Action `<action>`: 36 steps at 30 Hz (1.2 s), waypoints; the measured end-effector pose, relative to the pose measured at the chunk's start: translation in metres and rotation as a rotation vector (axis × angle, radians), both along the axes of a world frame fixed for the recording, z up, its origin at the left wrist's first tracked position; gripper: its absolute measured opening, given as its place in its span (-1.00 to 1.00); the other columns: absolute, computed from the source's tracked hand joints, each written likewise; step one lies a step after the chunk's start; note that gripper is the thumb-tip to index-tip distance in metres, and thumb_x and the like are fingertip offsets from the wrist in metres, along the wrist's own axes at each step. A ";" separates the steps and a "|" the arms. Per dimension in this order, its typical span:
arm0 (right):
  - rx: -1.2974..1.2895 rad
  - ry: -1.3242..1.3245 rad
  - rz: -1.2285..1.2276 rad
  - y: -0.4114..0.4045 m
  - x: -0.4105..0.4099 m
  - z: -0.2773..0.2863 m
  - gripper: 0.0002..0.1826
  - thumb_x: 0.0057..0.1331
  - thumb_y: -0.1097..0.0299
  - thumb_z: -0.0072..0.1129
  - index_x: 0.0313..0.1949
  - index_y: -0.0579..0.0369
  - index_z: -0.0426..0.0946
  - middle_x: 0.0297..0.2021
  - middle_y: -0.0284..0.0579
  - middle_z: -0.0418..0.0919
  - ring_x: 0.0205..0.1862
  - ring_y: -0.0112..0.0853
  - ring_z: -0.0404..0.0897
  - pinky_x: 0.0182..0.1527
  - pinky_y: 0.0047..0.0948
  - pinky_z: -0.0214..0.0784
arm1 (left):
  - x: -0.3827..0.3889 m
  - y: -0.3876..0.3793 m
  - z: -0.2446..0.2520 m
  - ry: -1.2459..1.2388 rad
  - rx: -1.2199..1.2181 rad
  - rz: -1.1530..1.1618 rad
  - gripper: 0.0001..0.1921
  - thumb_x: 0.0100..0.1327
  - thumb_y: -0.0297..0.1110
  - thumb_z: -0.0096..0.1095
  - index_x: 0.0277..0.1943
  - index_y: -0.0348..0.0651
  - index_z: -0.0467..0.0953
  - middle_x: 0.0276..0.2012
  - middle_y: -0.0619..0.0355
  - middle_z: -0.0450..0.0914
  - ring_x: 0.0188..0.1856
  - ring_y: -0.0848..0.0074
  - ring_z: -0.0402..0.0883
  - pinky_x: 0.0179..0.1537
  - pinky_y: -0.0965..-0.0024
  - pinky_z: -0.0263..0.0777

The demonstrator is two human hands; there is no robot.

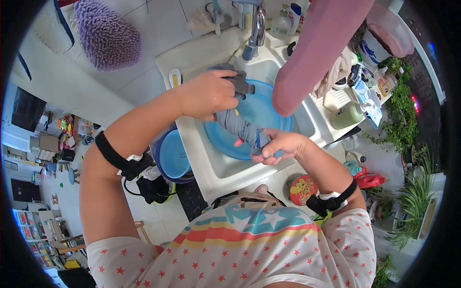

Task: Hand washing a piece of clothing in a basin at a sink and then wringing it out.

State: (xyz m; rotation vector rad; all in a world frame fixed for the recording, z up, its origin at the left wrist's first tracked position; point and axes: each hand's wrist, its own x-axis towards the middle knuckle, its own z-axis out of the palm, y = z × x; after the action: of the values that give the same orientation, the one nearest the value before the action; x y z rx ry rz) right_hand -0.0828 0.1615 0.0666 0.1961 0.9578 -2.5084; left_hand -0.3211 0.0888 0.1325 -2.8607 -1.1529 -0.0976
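Note:
A grey-blue cloth (pixel 236 124), twisted into a roll, stretches between my hands over a blue plastic basin (pixel 210 138) in the white sink (pixel 194 144). My left hand (pixel 209 93) grips its upper end, where darker grey fabric (pixel 241 82) bunches beyond the fingers. My right hand (pixel 279 145) is closed around the lower end. Water lies in the basin. Above it stands the chrome faucet (pixel 256 32).
A blurred pink object (pixel 317 54) hangs large at the upper right. A green pump bottle (pixel 347 115) and a soap bar (pixel 330 102) stand right of the sink. Left and below is a blue bucket (pixel 174 154). A purple chenille cloth (pixel 108 36) hangs upper left.

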 end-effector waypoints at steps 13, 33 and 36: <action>1.769 0.181 -0.416 0.019 -0.008 0.018 -0.46 -0.26 0.41 0.30 -0.20 0.17 0.34 -0.56 -0.04 0.44 -0.48 -0.19 0.49 -0.37 -0.35 0.34 | 0.027 -0.025 -0.005 -0.157 -0.510 0.645 -0.71 -0.30 -0.32 0.29 -0.44 -0.24 0.49 -0.55 0.01 0.55 -0.48 0.19 0.56 -0.43 0.25 0.40; 1.999 0.201 -1.058 0.050 -0.100 -0.072 -0.61 -0.20 0.46 0.22 -0.27 0.03 0.44 -0.36 -0.01 0.51 -0.29 -0.07 0.48 -0.24 -0.23 0.33 | 0.064 -0.037 -0.090 -1.987 -1.153 0.755 -0.79 -0.06 -0.40 0.12 -0.31 -0.26 0.39 -0.55 0.08 0.46 -0.48 0.43 0.45 -0.34 0.37 0.35; 1.962 0.185 -1.130 0.049 -0.108 -0.087 -0.60 -0.20 0.48 0.20 -0.26 0.03 0.44 -0.35 -0.01 0.51 -0.27 -0.07 0.49 -0.23 -0.22 0.33 | 0.068 -0.036 -0.095 -2.101 -1.187 0.750 -0.78 -0.03 -0.33 0.09 -0.31 -0.23 0.40 -0.57 0.09 0.45 -0.45 0.40 0.43 -0.35 0.36 0.35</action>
State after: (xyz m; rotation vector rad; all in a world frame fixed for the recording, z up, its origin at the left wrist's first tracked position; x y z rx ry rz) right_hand -0.1908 0.2108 -0.0208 1.2677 3.6314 -0.9349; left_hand -0.2535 0.0525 0.0372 0.3618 0.9184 1.2705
